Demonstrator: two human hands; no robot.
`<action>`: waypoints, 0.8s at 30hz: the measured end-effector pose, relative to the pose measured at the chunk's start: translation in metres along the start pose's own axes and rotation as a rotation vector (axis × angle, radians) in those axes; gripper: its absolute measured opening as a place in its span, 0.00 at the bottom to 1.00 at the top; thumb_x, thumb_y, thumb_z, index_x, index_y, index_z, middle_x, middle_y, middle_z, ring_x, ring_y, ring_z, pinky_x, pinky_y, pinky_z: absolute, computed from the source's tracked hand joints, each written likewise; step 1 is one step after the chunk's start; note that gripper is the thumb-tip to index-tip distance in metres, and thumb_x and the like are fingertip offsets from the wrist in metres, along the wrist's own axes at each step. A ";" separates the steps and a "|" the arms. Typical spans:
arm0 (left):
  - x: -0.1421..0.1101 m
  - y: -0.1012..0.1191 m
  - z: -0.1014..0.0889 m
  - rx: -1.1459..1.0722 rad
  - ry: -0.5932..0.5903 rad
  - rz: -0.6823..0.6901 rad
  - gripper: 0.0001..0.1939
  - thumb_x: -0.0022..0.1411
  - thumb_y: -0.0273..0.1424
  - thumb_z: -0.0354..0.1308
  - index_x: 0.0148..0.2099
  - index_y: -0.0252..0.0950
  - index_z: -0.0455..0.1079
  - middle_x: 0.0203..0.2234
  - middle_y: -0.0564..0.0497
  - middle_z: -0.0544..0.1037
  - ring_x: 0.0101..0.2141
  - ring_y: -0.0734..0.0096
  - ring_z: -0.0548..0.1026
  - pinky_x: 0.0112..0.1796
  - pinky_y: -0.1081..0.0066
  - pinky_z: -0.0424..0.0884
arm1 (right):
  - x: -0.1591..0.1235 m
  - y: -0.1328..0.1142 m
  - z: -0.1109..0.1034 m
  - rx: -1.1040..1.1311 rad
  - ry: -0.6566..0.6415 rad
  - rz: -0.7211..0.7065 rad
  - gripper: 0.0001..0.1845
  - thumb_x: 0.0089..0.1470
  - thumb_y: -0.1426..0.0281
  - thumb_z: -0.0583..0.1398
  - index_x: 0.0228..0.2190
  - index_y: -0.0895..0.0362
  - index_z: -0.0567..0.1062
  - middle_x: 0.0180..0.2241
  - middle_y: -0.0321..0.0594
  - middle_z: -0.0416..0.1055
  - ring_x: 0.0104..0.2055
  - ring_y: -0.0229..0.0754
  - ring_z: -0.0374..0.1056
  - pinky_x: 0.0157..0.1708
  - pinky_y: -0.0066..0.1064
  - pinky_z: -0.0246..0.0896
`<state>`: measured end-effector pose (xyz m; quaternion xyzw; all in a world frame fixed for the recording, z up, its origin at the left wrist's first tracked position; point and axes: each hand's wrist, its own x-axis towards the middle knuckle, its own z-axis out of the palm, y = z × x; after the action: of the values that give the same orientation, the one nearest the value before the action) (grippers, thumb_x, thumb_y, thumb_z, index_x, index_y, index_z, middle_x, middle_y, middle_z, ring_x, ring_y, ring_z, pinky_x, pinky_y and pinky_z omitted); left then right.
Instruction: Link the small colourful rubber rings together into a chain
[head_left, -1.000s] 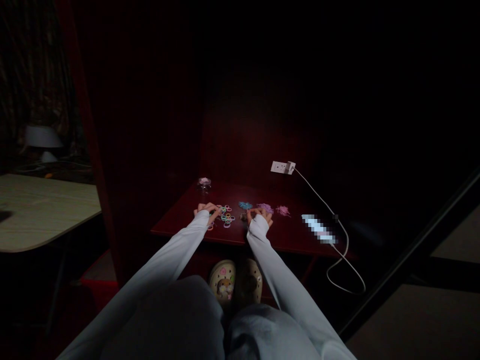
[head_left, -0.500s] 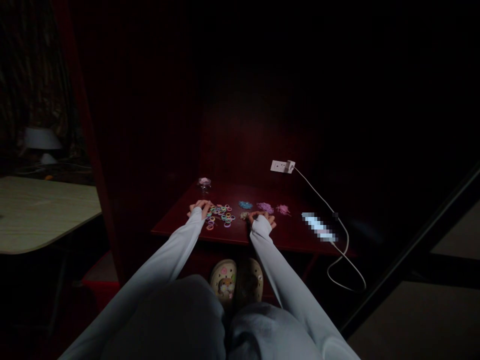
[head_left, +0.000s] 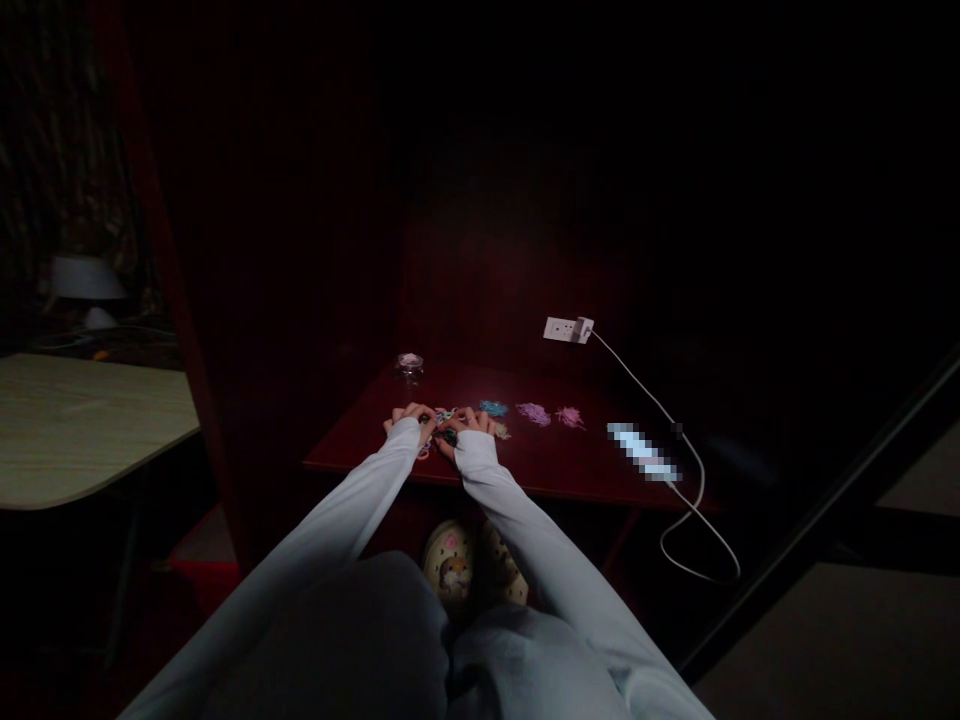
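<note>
Small rings that look like pastel hair ties lie in a loose heap on the dark red table, mostly covered by my hands. My left hand rests at the heap's left side, fingers bent down onto the rings. From the right, my right hand reaches over the same heap, thumb and fingers apart, its fingertips among the rings. Whether either hand pinches a ring is too small to see. Just right of my right hand sits a beige pile. Beyond it lie blue, purple and pink piles of thin bits.
A clear jar with something pink stands at the table's back left. On the right lies a blurred-out bright device, its white cable running to a wall socket. A light wooden table is at the left.
My right hand has moved left from the beige pile to the ring heap. My left hand has shifted slightly right over the rings. The two hands are now close together.
</note>
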<state>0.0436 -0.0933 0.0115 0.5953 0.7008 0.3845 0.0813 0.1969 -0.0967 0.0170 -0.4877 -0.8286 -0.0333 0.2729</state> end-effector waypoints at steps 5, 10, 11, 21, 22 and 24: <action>0.003 -0.005 0.006 0.058 0.052 -0.047 0.13 0.62 0.22 0.56 0.40 0.44 0.78 0.55 0.50 0.76 0.54 0.53 0.69 0.52 0.57 0.63 | 0.009 0.001 0.009 0.027 0.001 0.053 0.11 0.63 0.59 0.66 0.45 0.47 0.84 0.56 0.42 0.71 0.55 0.51 0.57 0.52 0.39 0.49; 0.007 -0.007 0.012 0.029 0.062 -0.062 0.15 0.60 0.21 0.53 0.37 0.44 0.78 0.52 0.51 0.78 0.53 0.54 0.69 0.52 0.57 0.66 | 0.012 0.005 0.016 0.050 -0.014 0.103 0.09 0.62 0.60 0.67 0.42 0.49 0.84 0.53 0.43 0.72 0.54 0.51 0.58 0.50 0.38 0.50; 0.006 -0.006 0.012 0.033 0.060 -0.055 0.15 0.60 0.21 0.53 0.37 0.44 0.78 0.52 0.51 0.79 0.54 0.53 0.69 0.52 0.56 0.66 | 0.012 0.005 0.017 0.058 -0.019 0.110 0.09 0.62 0.61 0.67 0.41 0.50 0.84 0.53 0.43 0.72 0.54 0.51 0.58 0.50 0.38 0.50; 0.004 -0.003 0.004 0.115 -0.025 -0.031 0.13 0.66 0.26 0.54 0.43 0.42 0.79 0.56 0.48 0.77 0.57 0.51 0.69 0.54 0.56 0.64 | 0.013 0.009 0.017 0.107 0.010 0.138 0.07 0.61 0.63 0.68 0.37 0.52 0.85 0.51 0.44 0.74 0.54 0.51 0.58 0.49 0.38 0.50; 0.005 -0.005 0.004 0.114 -0.037 -0.024 0.12 0.67 0.27 0.54 0.43 0.43 0.79 0.56 0.48 0.77 0.56 0.51 0.69 0.54 0.56 0.64 | 0.012 0.010 0.016 0.126 0.023 0.154 0.07 0.61 0.63 0.68 0.36 0.51 0.85 0.50 0.43 0.74 0.53 0.51 0.58 0.49 0.38 0.50; 0.007 -0.009 0.006 0.111 -0.058 0.000 0.11 0.68 0.29 0.55 0.44 0.44 0.79 0.56 0.49 0.77 0.56 0.52 0.69 0.54 0.57 0.64 | 0.011 0.011 0.015 0.164 0.052 0.198 0.07 0.61 0.62 0.68 0.35 0.50 0.86 0.49 0.42 0.74 0.52 0.51 0.58 0.49 0.38 0.50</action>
<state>0.0384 -0.0847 0.0043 0.6097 0.7186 0.3273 0.0685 0.1956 -0.0770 0.0075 -0.5422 -0.7689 0.0488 0.3353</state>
